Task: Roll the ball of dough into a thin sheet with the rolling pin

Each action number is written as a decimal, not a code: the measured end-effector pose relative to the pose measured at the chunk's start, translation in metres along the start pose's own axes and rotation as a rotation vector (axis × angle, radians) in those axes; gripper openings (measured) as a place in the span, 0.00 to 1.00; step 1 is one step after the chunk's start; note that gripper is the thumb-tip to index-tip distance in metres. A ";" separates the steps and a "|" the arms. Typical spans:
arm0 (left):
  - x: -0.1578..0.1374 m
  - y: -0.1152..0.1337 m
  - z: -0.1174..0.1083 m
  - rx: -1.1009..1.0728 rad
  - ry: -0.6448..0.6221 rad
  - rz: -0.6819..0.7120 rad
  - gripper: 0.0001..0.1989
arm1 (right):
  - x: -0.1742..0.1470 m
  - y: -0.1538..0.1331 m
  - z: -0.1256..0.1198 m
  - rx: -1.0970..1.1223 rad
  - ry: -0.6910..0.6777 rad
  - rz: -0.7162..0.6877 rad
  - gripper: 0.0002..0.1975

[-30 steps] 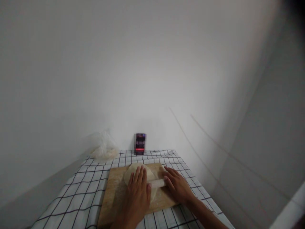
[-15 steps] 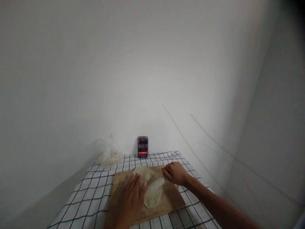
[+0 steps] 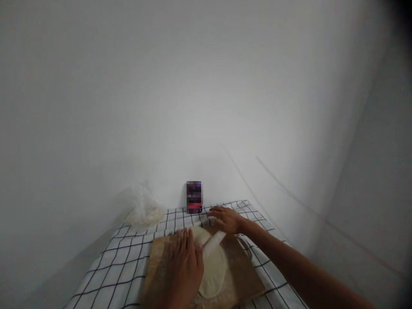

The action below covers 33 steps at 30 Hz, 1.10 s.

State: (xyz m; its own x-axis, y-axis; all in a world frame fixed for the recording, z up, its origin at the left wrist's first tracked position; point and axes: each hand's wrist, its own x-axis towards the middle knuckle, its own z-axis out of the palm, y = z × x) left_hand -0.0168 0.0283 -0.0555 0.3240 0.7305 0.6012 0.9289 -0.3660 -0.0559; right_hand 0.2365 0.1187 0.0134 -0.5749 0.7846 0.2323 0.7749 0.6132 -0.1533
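Note:
A pale oval sheet of dough lies on a wooden board. Across it, at a slant, runs a light rolling pin. My left hand is flat with its fingers stretched forward, over the pin's near left end and the dough's left side; what lies under the palm is hidden. Beyond the pin's far right end is my right hand, palm down with its fingers extended. Whether it touches the pin is not clear.
A checked cloth covers the table. At the back left sits a clear plastic bag with something pale in it. A dark, pixelated phone-like object leans against the white wall. A loop-shaped handle shows at the board's right edge.
My right hand has gone from a closed fist to stretched fingers and moved up and left. The pin shows further up and right. The view has shifted slightly.

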 end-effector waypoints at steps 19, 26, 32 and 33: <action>0.004 0.019 0.003 -0.089 0.136 0.039 0.27 | -0.070 -0.023 0.000 0.120 0.085 0.128 0.28; 0.010 0.005 0.015 0.030 0.189 0.082 0.19 | -0.045 -0.028 -0.006 0.163 0.174 0.203 0.28; 0.011 0.000 0.016 0.169 0.226 0.193 0.16 | -0.001 -0.005 0.005 0.176 0.142 0.168 0.26; 0.011 0.003 0.017 0.160 0.218 0.180 0.17 | 0.005 0.001 0.009 0.177 0.124 0.159 0.25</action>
State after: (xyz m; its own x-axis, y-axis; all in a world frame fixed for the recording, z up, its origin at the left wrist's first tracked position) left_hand -0.0080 0.0447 -0.0627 0.4553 0.5155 0.7259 0.8824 -0.3697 -0.2910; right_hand 0.2324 0.1242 0.0060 -0.4042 0.8619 0.3061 0.7890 0.4978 -0.3601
